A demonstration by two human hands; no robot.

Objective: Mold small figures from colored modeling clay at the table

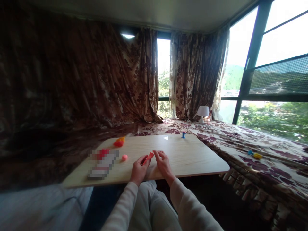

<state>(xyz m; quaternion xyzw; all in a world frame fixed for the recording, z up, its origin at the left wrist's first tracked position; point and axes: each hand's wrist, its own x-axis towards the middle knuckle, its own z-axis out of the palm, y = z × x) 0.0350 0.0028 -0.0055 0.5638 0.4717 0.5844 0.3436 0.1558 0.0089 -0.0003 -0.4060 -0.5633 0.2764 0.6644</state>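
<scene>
My left hand (139, 168) is closed around a slim red piece (148, 158) that widens toward its far end, held just above the table's near side. I cannot make out what kind of thing it is. The fingertips of my right hand (164, 163) are drawn together at the upper end of the same red piece. Left of my hands, a small pink ball (124, 157) rests on the pale wooden table (192, 160).
An orange and red item (119, 141) lies at the table's back left, near a blurred-out block (103, 165). A small blue figure (183, 134) stands at the back right. On the flowered cover are a blue and yellow thing (255, 155) and a white lamp (202, 111).
</scene>
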